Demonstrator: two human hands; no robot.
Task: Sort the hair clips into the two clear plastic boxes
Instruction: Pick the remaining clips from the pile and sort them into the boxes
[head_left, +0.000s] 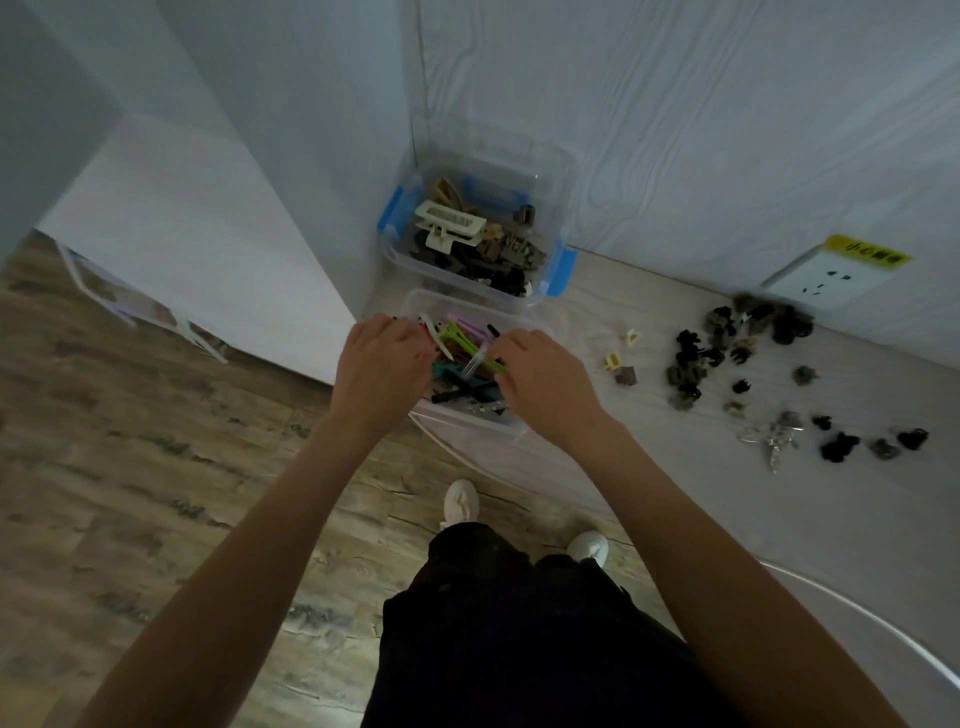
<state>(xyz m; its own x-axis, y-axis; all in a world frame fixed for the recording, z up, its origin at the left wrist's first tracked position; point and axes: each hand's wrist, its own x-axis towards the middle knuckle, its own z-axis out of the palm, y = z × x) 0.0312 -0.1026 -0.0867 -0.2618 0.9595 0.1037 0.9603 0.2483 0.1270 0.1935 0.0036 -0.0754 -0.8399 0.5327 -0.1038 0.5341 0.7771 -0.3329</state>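
Sorting goes best one clip at a time, and right now both hands are down in the near box (511, 428), the clear one full of long, bright hair clips (457, 343). The right hand (545, 384) has its fingers curled near a clear clip (475, 362) that sticks up from the pile, and looks to be pinching it, though I cannot tell for sure. The left hand (382, 364) is curled over the left side of the same box, and I cannot tell if it holds a clip. Lay each long clip flat so it does not poke over the rim. The far box (566, 171), with blue latches, holds big brown and cream claw clips (452, 223). Many small dark clips (727, 353) wait on the table (649, 467) to the right, well apart from both boxes. I think much is left. Pick those up next, a few at a time, and do not mix the kinds.
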